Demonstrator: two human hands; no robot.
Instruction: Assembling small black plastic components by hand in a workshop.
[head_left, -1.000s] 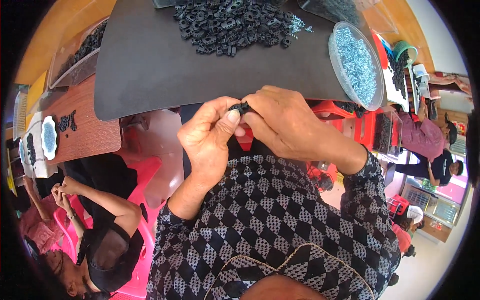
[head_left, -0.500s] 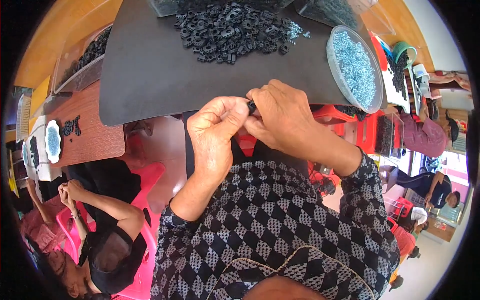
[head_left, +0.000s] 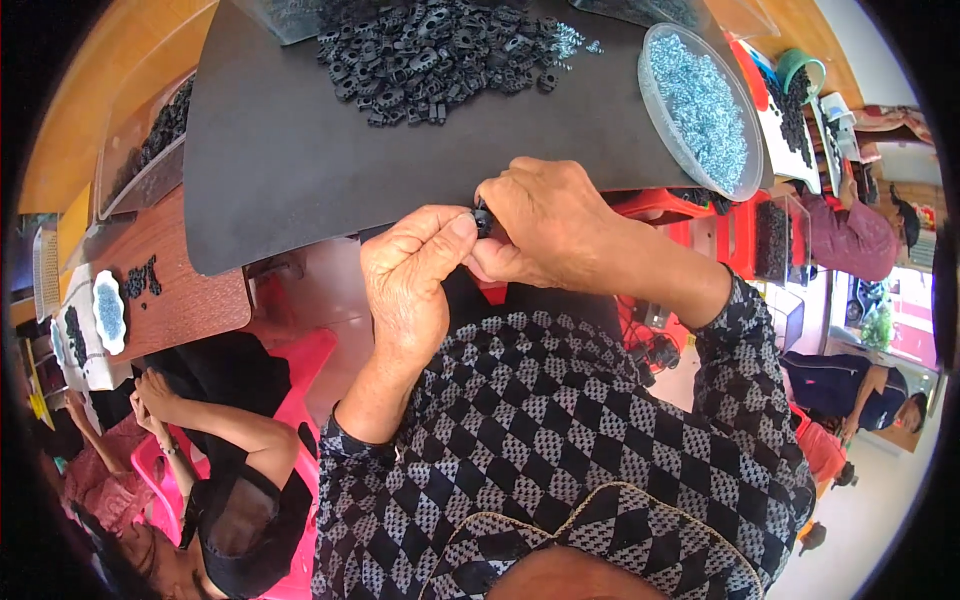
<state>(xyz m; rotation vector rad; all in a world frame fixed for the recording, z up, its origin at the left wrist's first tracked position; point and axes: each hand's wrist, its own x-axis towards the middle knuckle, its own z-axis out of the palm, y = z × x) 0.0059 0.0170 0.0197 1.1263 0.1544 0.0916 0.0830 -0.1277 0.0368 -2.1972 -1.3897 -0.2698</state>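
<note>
Between my two hands, at the near edge of the dark table (head_left: pixel 290 170), is a small black plastic part (head_left: pixel 483 222). The thumb and fingers of my left hand (head_left: pixel 418 265) pinch it from the left. My right hand (head_left: pixel 555 222) closes round its other side, and its curled fingers hide part of it. A heap of similar black plastic parts (head_left: pixel 420 70) lies farther back on the table. Small silvery metal pieces (head_left: pixel 568 42) are scattered at the heap's right end. To the right stands a round clear tub (head_left: pixel 655 115) full of the same shiny pieces.
Clear bins (head_left: pixel 140 185) with black parts stand at the left. A brown table (head_left: pixel 195 290) there bears a white dish (head_left: pixel 108 312) of small pieces. One co-worker (head_left: pixel 240 510) sits close by at lower left. Red stools (head_left: pixel 690 235) are at the right under the table.
The view has shifted slightly, so the heap and tub appear higher and farther left. Both hands keep hold of the black part, which now shows more between the fingers.
</note>
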